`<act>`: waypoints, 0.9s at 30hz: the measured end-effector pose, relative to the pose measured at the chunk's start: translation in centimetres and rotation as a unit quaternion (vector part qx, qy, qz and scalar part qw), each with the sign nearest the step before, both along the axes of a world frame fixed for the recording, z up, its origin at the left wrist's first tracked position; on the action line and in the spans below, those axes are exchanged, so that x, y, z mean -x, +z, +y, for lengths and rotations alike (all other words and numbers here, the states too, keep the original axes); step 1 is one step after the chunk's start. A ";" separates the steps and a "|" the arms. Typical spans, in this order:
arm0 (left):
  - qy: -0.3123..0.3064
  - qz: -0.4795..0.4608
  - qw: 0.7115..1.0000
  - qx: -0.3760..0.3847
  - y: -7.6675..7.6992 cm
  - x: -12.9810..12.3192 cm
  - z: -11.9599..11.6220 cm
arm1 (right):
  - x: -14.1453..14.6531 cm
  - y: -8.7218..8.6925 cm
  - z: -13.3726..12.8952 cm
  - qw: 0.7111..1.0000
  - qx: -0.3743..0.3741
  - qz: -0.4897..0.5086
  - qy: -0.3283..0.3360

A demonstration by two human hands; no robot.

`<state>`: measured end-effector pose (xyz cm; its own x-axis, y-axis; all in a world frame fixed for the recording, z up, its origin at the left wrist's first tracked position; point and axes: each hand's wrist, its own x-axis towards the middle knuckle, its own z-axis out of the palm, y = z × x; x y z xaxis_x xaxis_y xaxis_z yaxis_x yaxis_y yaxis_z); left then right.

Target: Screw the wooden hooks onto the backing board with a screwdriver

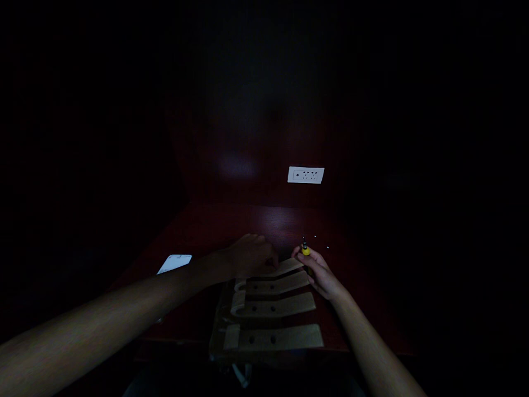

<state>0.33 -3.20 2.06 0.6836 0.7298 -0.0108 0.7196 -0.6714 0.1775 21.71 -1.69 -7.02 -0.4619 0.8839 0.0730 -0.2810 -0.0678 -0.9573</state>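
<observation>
My right hand is wrapped round a small screwdriver with a yellow and dark handle, its metal tip pointing up. Just left of it, my left hand lies over the farthest pale strip, fingers bent and pressed down; whatever they pinch is too dark to make out. Several pale tan strips run side by side, most showing two dark holes and a folded-back left end. They lie on a dark, brownish backing near the table's front edge.
A white phone-like slab lies left, partly behind my left forearm. Two tiny white bits rest beyond my right hand on the dark red table. The back panel carries a white socket plate. A pale loop hangs below the front edge. Surroundings are very dark.
</observation>
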 end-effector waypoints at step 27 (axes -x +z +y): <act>-0.007 -0.003 0.999 0.045 0.8 -1.0 -0.5 | 0.0 0.2 -0.3 1.000 -0.013 -0.016 0.011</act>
